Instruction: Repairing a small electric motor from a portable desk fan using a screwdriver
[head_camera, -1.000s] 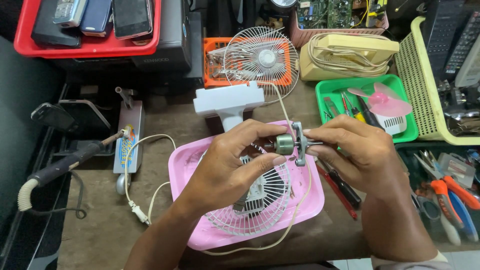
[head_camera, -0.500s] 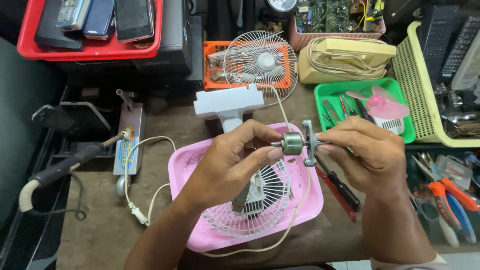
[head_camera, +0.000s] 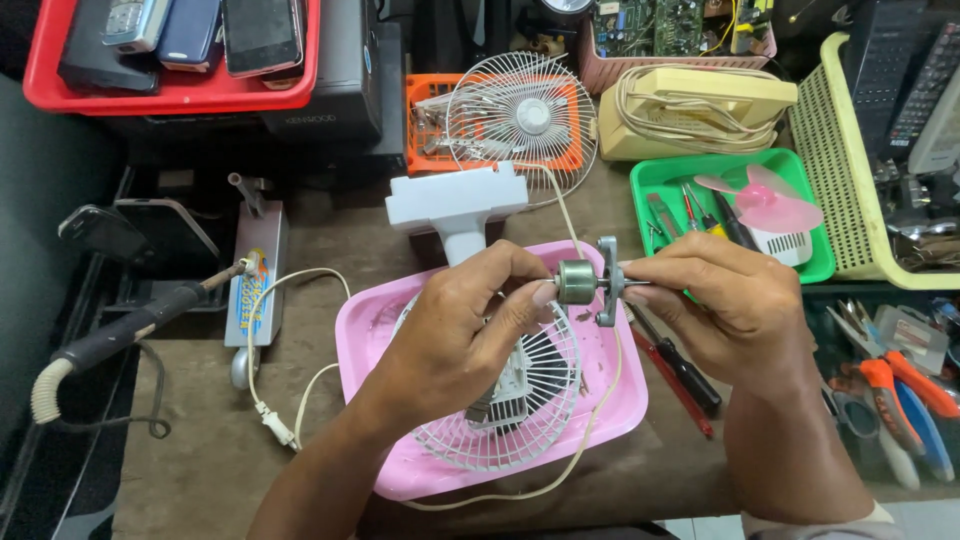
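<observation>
My left hand (head_camera: 455, 335) pinches the round metal body of a small fan motor (head_camera: 578, 281) between thumb and fingers. My right hand (head_camera: 725, 305) grips the motor's shaft end beside its grey mounting plate (head_camera: 606, 280). Both hands hold the motor a little above a pink tray (head_camera: 610, 400). In the tray lies a white fan housing with its grille (head_camera: 520, 400) and a white base (head_camera: 455, 205) that sticks out over the tray's far edge. A thin cream cable (head_camera: 590, 440) loops across the tray.
A loose white fan grille (head_camera: 520, 115) leans on an orange basket behind. A green tray (head_camera: 665, 180) at right holds a pink fan blade (head_camera: 765, 200) and tools. A red-handled screwdriver (head_camera: 675, 375) lies right of the pink tray. A soldering iron (head_camera: 130, 330) rests at left.
Both hands have shifted the motor slightly right and up, and the left fingers have regripped its metal body. The tray and fan housing stay put.
</observation>
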